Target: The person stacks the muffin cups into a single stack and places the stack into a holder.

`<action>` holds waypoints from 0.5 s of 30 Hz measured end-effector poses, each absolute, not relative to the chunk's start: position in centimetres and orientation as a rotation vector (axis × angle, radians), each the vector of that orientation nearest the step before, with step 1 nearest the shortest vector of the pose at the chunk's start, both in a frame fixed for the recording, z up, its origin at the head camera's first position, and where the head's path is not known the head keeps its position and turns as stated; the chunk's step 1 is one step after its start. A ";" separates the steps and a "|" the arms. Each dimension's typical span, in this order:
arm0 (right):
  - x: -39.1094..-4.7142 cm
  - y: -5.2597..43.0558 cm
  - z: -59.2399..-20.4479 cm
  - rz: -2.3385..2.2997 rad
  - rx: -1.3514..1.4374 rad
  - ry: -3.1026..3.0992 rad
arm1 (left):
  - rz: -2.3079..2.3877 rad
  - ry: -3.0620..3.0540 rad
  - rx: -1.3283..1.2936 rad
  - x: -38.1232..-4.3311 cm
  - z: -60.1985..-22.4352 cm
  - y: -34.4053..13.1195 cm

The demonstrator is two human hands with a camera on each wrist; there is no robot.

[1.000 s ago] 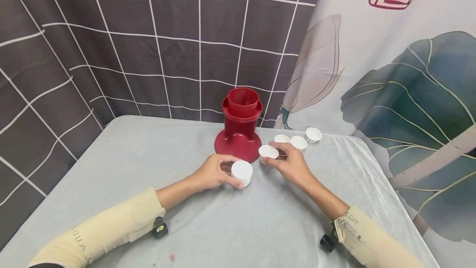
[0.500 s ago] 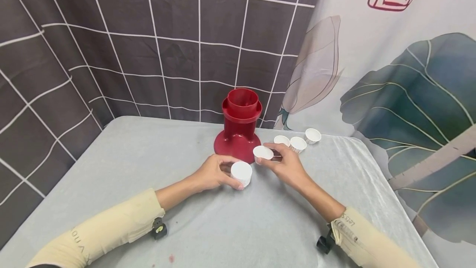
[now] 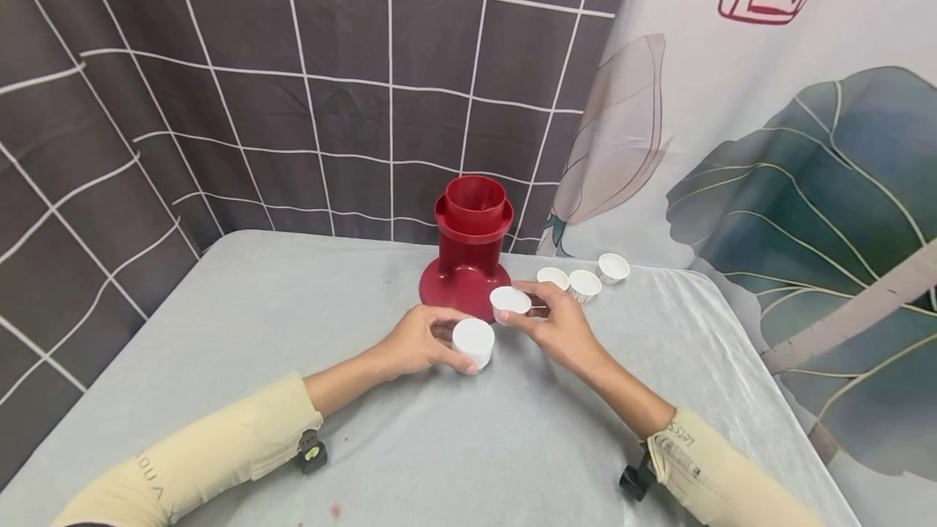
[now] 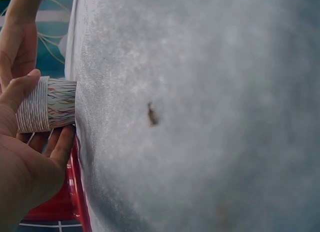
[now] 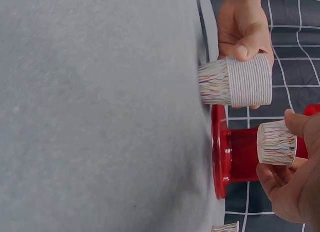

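A stack of nested white paper baking cups (image 3: pixel 473 341) with coloured streaks stands on the cloth in front of the red stand, and my left hand (image 3: pixel 413 346) grips it between thumb and fingers. The stacked rims show as close ridges in the right wrist view, where the stack (image 5: pixel 240 82) touches the cloth. My right hand (image 3: pixel 562 328) pinches a single paper baking cup (image 3: pixel 510 302) by its side, opening up. This cup is held off the cloth, to the right of the stack and apart from it. In the right wrist view, streaks cover the single cup (image 5: pixel 276 143).
Just behind both hands stands a red plastic stand (image 3: pixel 472 246) with a round base and a cylindrical top. Three loose paper cups (image 3: pixel 585 286) sit to the right, near the table's back edge. Light grey cloth covers the table (image 3: pixel 439 446); curtains hang behind it.
My right hand has moved left with its paper cup, closer to the stack. The left hand and the stack have stayed in place.
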State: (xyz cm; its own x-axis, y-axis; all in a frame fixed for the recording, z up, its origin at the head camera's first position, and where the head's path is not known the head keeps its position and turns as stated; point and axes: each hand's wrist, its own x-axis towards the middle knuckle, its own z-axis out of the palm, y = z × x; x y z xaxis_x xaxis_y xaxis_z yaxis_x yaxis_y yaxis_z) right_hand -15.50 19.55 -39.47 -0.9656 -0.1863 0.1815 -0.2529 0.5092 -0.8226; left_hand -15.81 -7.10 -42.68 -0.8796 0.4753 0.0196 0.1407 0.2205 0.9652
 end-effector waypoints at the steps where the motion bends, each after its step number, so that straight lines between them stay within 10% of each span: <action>1: -15.5 19.5 -39.4 1.478 0.394 -2.663 | 1.707 2.216 0.576 -15.8 -42.6 -7.1; 15: -14.8 18.4 -38.4 1.496 0.410 -2.670 | 1.685 2.239 0.591 -15.8 -42.8 -7.1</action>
